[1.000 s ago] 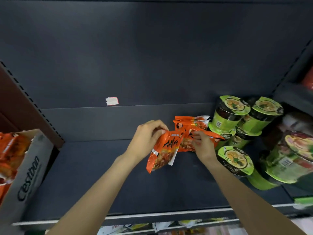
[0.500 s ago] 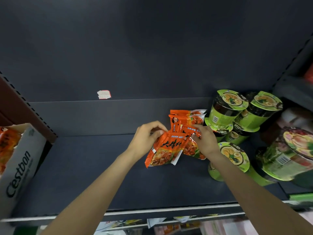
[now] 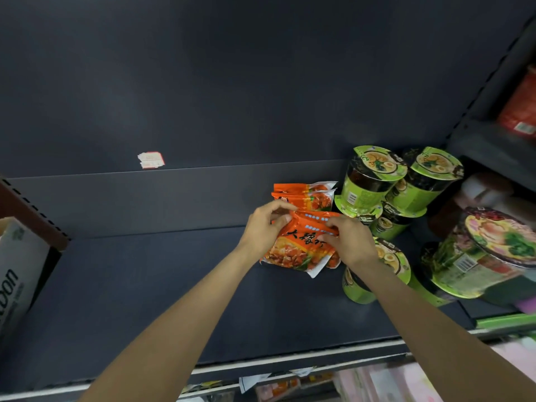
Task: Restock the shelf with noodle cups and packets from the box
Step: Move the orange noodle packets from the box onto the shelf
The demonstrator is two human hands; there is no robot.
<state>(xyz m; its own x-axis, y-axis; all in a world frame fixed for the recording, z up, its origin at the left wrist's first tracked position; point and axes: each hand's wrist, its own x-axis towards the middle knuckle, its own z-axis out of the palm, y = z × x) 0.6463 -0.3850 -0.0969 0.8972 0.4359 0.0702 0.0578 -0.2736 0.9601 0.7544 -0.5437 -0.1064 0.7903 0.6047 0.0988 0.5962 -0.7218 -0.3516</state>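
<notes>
An orange noodle packet (image 3: 295, 250) lies tilted on the dark shelf (image 3: 145, 285), leaning toward more orange packets (image 3: 307, 195) that stand against the back wall. My left hand (image 3: 262, 227) pinches the packet's upper left corner. My right hand (image 3: 348, 242) grips its upper right edge with curled fingers. Green noodle cups (image 3: 371, 181) are stacked just right of the packets. The cardboard box (image 3: 17, 271) sits at the far left, its inside out of view.
Larger green and pink bowls (image 3: 487, 250) crowd the right end of the shelf. A white price sticker (image 3: 150, 160) is on the back panel. Red cups (image 3: 519, 111) sit on a higher shelf at right. The shelf's front rail (image 3: 290, 364) runs below my arms.
The front packet has swung from hanging left to facing me, lower on the shelf. My right hand moved onto its top edge. The view shifted right, hiding most of the box.
</notes>
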